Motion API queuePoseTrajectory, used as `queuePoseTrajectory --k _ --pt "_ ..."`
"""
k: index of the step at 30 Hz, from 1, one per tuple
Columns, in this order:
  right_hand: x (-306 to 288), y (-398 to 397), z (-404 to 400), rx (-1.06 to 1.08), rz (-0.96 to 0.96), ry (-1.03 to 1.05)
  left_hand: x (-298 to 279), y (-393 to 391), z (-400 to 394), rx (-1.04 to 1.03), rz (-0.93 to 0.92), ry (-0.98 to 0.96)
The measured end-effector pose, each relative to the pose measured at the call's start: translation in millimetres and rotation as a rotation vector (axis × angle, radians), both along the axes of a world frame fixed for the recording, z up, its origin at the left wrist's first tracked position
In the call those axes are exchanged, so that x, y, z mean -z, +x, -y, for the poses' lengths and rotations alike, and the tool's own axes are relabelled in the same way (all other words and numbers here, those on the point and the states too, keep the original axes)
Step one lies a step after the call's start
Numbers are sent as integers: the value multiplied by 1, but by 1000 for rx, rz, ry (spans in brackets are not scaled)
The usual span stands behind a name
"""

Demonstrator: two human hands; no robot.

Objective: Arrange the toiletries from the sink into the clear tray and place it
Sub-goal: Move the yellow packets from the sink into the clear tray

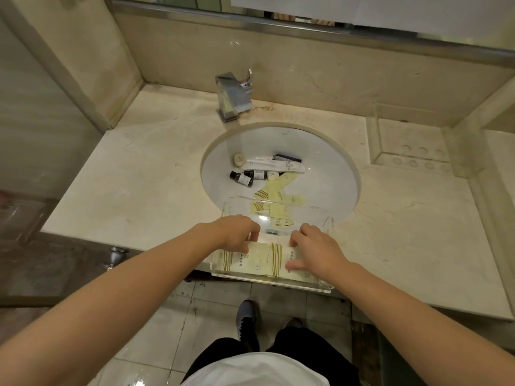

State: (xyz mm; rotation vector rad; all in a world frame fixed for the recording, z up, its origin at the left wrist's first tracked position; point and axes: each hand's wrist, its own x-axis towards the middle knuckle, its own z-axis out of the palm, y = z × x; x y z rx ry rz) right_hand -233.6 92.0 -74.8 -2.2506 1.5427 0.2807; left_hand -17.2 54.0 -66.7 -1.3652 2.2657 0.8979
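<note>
A clear tray (315,285) lies across the near rim of the white sink (331,174). Pale yellow striped packets (264,260) lie flat in the tray's near half. My left hand (237,231) presses on their left end, fingers bent down. Resting on their right end is my right hand (315,247), its fingers spread over the packets. In the basin lie two small dark bottles (246,176), a white tube (274,165), a round soap (239,158), a dark flat packet (288,157) and several yellow sachets (276,192).
A chrome faucet (232,96) stands behind the basin. The beige marble counter (139,174) runs left and right. A second clear tray with round dimples (409,146) sits at the back right. Below are the tiled floor and my shoes (246,316).
</note>
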Motion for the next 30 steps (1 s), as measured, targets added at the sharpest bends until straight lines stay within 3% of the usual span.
queuePoseTrajectory --k 8,14,19,22,30 --pt "4 -2 4 -112 63 -39 -6 3 20 -65 -72 10" --pt "-2 -5 31 69 197 -195 -24 0 53 -200 -209 -124" --pt "-10 -9 69 241 268 -245 -27 -3 85 -434 -294 -146" --pt "-10 -11 92 343 256 -142 -22 -8 102 -552 -286 -84" --pt "11 -11 142 532 268 435 24 -35 140 -832 -208 304"
